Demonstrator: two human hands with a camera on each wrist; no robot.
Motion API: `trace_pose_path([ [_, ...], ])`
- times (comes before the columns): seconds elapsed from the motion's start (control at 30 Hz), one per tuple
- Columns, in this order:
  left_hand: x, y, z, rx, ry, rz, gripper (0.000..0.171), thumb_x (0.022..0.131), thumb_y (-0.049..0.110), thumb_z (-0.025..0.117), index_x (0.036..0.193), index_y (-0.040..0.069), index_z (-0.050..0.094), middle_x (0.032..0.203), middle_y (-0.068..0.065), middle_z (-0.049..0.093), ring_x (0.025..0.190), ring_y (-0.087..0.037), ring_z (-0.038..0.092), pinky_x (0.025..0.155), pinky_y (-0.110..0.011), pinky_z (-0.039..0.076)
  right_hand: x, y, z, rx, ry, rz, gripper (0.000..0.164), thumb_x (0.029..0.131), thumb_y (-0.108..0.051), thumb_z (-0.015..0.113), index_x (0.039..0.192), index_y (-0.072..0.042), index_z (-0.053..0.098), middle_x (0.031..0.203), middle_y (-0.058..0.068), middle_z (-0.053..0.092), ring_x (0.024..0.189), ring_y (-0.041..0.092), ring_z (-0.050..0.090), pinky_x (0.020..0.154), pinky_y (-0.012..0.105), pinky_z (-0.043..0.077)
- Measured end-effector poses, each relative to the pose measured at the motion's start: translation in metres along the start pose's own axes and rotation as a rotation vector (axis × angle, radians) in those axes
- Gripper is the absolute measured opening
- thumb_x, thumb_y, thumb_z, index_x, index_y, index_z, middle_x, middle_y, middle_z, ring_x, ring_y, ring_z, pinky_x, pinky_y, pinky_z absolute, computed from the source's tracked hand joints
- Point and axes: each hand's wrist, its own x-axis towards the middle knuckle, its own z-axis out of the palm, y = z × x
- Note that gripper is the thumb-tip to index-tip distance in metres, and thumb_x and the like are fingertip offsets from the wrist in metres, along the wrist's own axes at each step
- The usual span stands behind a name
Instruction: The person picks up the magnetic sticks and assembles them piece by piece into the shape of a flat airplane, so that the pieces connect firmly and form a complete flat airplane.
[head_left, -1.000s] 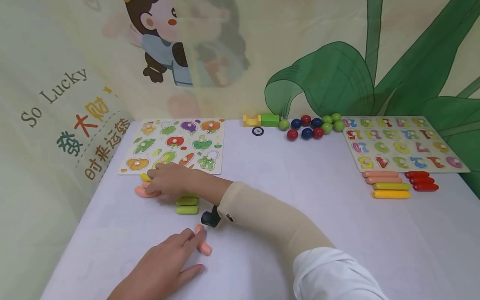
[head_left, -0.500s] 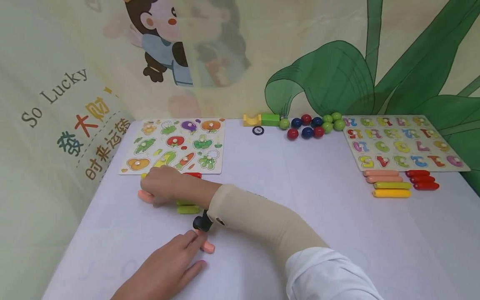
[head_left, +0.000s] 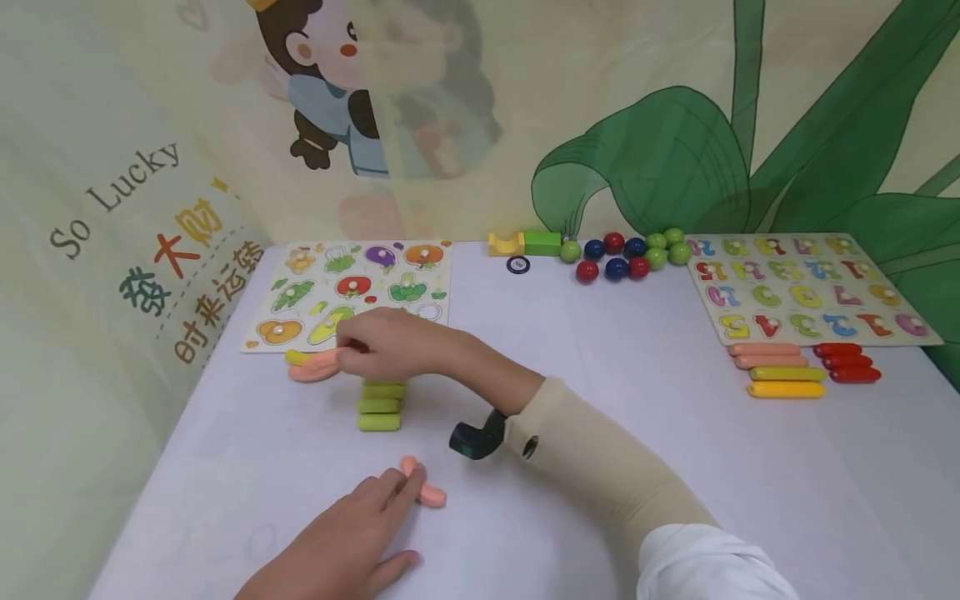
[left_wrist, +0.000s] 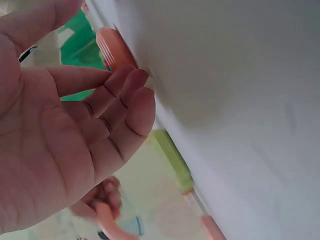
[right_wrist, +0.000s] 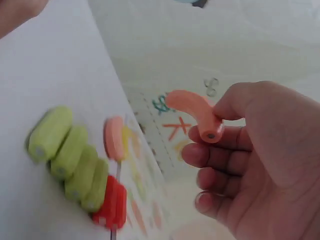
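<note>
My right hand (head_left: pixel 390 342) is raised over the left part of the table. Its thumb and index finger pinch a curved salmon-pink sausage-shaped toy piece (right_wrist: pixel 195 112) with a dark dot on its end face. My left hand (head_left: pixel 341 537) rests near the front, fingers lightly bent, a fingertip touching another curved salmon-pink piece (head_left: pixel 431 495). Beyond the right hand, a third pink piece (right_wrist: pixel 114 137) lies against a yellow piece (head_left: pixel 297 357). Several ribbed green pieces (head_left: pixel 379 407) form a row beside red pieces (right_wrist: pixel 112 205), which the right hand hides in the head view.
A vegetable puzzle board (head_left: pixel 352 287) lies at the back left, a number puzzle board (head_left: pixel 806 287) at the back right. Long pink, yellow and red rods (head_left: pixel 786 389) lie before the latter. Between them are coloured balls (head_left: pixel 616 268), blocks (head_left: pixel 542 243) and a round token (head_left: pixel 518 265).
My right hand has gripped a pink piece from the group at the left and moved up and right with it. My left hand and its pink piece have shifted slightly right.
</note>
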Motion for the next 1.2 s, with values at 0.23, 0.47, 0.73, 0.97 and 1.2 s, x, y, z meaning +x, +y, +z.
trace_pose_path([
  [0.23, 0.017, 0.010, -0.007, 0.097, -0.014, 0.039, 0.078, 0.082, 0.053, 0.057, 0.139, 0.005, 0.033, 0.132, -0.006, 0.039, 0.095, -0.014, 0.045, 0.078, -0.032, 0.046, -0.067, 0.041, -0.018, 0.085, -0.124, 0.250, 0.027, 0.094, -0.031, 0.039, 0.092, -0.013, 0.059, 0.079, 0.002, 0.054, 0.071, 0.014, 0.049, 0.061, 0.026, 0.041],
  [0.47, 0.049, 0.012, -0.017, 0.191, 0.017, 0.065, 0.079, 0.078, 0.045, 0.065, 0.138, 0.005, 0.034, 0.128, -0.008, 0.042, 0.097, -0.017, 0.045, 0.077, -0.031, 0.045, -0.105, 0.082, -0.021, -0.061, -0.219, 0.537, 0.032, 0.095, -0.037, 0.039, 0.097, -0.014, 0.062, 0.082, 0.001, 0.056, 0.079, 0.016, 0.051, 0.068, 0.029, 0.041],
  [0.73, 0.054, 0.023, -0.023, 0.258, 0.114, 0.085, 0.078, 0.077, 0.045, 0.066, 0.137, 0.006, 0.036, 0.124, -0.008, 0.044, 0.100, -0.022, 0.045, 0.074, -0.033, 0.044, -0.126, 0.098, -0.016, -0.045, -0.006, 0.378, 0.024, 0.084, -0.035, 0.062, 0.102, -0.019, 0.063, 0.080, -0.002, 0.055, 0.075, 0.014, 0.050, 0.063, 0.026, 0.043],
  [0.97, 0.051, 0.032, -0.022, 0.226, -0.004, 0.137, 0.072, 0.080, 0.044, 0.064, 0.137, 0.010, 0.039, 0.142, -0.009, 0.030, 0.125, -0.023, 0.032, 0.093, -0.040, 0.038, -0.121, 0.097, -0.004, -0.077, 0.038, 0.203, 0.012, 0.081, -0.025, 0.068, 0.093, -0.023, 0.068, 0.075, -0.008, 0.053, 0.071, 0.009, 0.048, 0.062, 0.022, 0.042],
  [1.2, 0.059, 0.030, -0.021, 0.244, 0.015, 0.160, 0.075, 0.079, 0.043, 0.065, 0.138, 0.007, 0.035, 0.144, -0.011, 0.025, 0.130, -0.024, 0.025, 0.099, -0.038, 0.032, -0.113, 0.092, -0.002, -0.090, 0.080, 0.237, 0.011, 0.080, -0.023, 0.070, 0.090, -0.022, 0.068, 0.075, -0.008, 0.054, 0.071, 0.008, 0.049, 0.062, 0.021, 0.043],
])
